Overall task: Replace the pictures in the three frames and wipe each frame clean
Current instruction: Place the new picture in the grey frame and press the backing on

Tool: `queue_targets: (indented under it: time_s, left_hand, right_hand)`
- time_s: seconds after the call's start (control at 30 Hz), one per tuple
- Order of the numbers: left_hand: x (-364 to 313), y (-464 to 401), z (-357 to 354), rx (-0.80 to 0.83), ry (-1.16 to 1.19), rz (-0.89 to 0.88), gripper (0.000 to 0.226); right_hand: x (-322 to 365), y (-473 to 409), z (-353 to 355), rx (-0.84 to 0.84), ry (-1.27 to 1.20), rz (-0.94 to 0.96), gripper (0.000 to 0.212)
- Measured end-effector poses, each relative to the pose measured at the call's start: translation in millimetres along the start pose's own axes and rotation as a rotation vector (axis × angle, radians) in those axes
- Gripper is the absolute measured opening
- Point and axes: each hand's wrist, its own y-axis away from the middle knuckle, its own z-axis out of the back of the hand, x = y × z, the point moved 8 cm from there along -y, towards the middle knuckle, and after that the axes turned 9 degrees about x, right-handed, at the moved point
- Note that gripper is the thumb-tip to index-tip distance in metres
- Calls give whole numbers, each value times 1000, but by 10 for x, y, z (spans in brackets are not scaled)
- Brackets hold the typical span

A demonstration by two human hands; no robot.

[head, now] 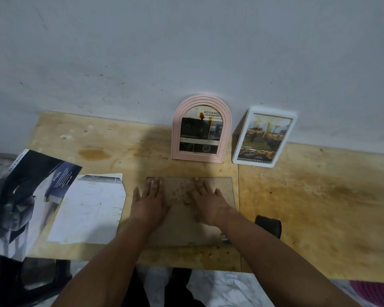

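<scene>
On the worktop [319,196] before me, from the left: a dark brochure [24,196] hangs partly over the edge, and beside it lies a white cut sheet [87,207]. Next comes the brown board [182,224], lying flat; I think it is the back of the third frame. My left hand [145,202] presses on its left part with straight fingers [154,185], and my right hand [208,202] presses on its right part the same way; neither hand grips anything. Behind the board the pink frame [201,129] and, to its right, the white frame [264,138] stand against the wall [186,52], each with a picture inside.

I judge the third frame is being closed or opened now. The next move needs careful fingers at the board's edge. A dark thing [269,224] lies just right of my right arm; I cannot tell if it is the cloth. The plywood surface is stained and the grey wall has marks.
</scene>
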Motion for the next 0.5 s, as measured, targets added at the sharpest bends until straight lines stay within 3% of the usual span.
queue_targets:
  time_s: [0.3,0.5]
  left_hand:
    - [18,-35,-73,-74,23,-47,77]
    - [-60,-46,-120,-86,-10,-103,90]
  right_hand:
    - [57,-31,-19,26,-3,-27,111]
    - [35,-37,-73,-4,-35,-16,108]
